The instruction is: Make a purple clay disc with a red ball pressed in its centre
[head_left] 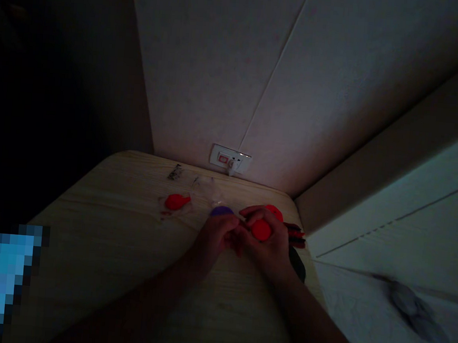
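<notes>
My right hand [273, 243] is closed around a red round piece [261, 230], which shows between thumb and fingers. Its thumb side meets my left hand [215, 236], whose fingers are pinched together. A bit of red shows under the fingertips, but what the left hand grips is too dark to name. Just beyond the left hand lies a purple rounded thing [221, 211], partly covered. Another red thing [275, 212] sits behind the right hand. To the left, a red rounded piece with a narrow tip [176, 201] rests on clear plastic.
The light wooden table [128, 248] meets a wall with a socket and plug [232, 162]. Red-and-black striped things [297, 235] and a dark object [298, 263] lie by the right wrist. Crumpled clear wrapping [204, 188] is near the wall. A pale panel [398, 232] borders the right.
</notes>
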{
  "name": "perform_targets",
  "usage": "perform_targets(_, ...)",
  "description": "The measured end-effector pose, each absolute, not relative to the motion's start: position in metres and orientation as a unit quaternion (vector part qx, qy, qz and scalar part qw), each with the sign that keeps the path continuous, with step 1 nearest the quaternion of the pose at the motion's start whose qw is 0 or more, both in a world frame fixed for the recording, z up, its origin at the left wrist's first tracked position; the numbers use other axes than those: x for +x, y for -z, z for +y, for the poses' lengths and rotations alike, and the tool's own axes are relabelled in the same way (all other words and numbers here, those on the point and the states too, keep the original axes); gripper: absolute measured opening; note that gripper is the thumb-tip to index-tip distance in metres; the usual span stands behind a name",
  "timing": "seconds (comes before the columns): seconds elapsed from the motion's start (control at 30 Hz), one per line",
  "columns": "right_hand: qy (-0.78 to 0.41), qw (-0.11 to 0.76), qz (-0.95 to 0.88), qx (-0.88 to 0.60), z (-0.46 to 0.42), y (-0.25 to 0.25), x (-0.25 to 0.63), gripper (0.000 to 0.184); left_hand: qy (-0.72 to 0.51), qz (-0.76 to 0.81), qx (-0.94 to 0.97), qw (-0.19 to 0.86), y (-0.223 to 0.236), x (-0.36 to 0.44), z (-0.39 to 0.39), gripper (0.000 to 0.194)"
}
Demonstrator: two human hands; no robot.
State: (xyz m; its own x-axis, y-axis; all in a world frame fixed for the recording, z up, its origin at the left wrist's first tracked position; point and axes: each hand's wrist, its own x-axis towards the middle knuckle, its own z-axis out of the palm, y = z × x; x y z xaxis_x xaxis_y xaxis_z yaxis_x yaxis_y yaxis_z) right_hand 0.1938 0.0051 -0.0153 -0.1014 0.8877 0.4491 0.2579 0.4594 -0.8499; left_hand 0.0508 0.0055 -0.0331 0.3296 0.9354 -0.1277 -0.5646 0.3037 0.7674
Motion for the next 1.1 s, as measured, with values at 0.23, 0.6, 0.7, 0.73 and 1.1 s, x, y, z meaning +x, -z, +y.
perform_targets(0.23,-0.277,0.439,-0.768,-0.375,0.005,0.012,0.194,0.042,-0.51,0.333,0.391,0.69,0.035,0.049,0.007,0.021)
perform_targets(0.6,-0.298,0.432,-0.757,-0.389,0.007,0.021,0.201,0.054,-0.544,0.337,0.382,0.667,0.036,0.048,0.008,0.022)
perform_targets(0.7,-0.224,0.445,-0.773,-0.393,0.007,0.016,0.202,0.059,-0.561,0.361,0.406,0.625,0.029,0.045,0.006,0.018)
perform_targets(0.73,-0.19,0.445,-0.782,-0.393,0.008,0.014,0.203,0.055,-0.566,0.37,0.414,0.61,0.027,0.045,0.005,0.018)
perform_targets(1.1,-0.27,0.531,-0.71,-0.375,0.011,0.018,0.202,0.042,-0.567,0.261,0.281,0.729,0.023,0.045,0.008,0.03)
